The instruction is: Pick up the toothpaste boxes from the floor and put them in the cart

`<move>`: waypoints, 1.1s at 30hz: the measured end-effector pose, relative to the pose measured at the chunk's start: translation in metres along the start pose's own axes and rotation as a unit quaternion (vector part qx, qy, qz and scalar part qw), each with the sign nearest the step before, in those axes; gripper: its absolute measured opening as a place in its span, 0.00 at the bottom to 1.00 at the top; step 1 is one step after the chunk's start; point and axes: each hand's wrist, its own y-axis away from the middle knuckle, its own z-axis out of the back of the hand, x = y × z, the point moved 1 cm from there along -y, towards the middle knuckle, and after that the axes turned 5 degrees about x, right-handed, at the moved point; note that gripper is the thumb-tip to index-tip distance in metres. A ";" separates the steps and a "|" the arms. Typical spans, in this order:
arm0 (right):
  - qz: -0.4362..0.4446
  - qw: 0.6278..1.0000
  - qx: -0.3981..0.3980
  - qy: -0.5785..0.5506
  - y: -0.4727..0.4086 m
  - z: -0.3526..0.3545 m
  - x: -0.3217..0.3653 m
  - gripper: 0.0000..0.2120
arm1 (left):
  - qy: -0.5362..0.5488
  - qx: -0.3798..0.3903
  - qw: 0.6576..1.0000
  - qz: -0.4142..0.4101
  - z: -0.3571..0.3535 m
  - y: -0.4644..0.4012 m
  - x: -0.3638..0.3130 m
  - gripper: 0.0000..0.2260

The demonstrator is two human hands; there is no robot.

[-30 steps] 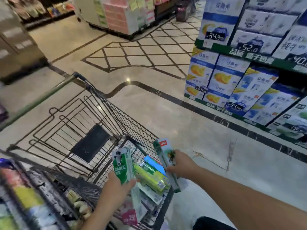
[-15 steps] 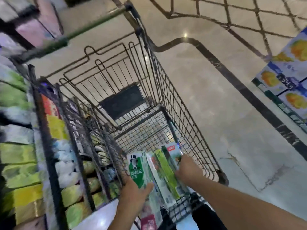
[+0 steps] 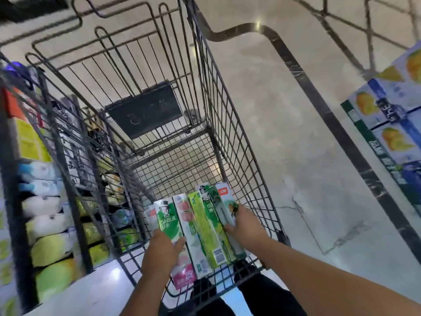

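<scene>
**Now lowering the box bundle into the cart**

Head view: my left hand (image 3: 163, 253) and right hand (image 3: 247, 226) clamp a row of long green, white and pink cardboard toothpaste boxes (image 3: 200, 226) between them, fingers curled shut round the outer boxes. Bundle sits inside the near end of the dark wire shopping cart (image 3: 230, 124), above its mesh floor; can't tell if it touches yet. Rest of the basket bare apart from a dark folded seat flap (image 3: 145, 108).

To do it well, I judge: keep side pressure even so middle boxes don't slip, lower flat to the mesh, release both hands together, clear the near wire rim on exit.
</scene>
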 end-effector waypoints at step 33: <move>0.243 0.925 0.032 0.291 0.189 0.054 0.147 0.31 | 0.227 -0.096 0.964 -0.103 0.125 0.225 0.121 0.30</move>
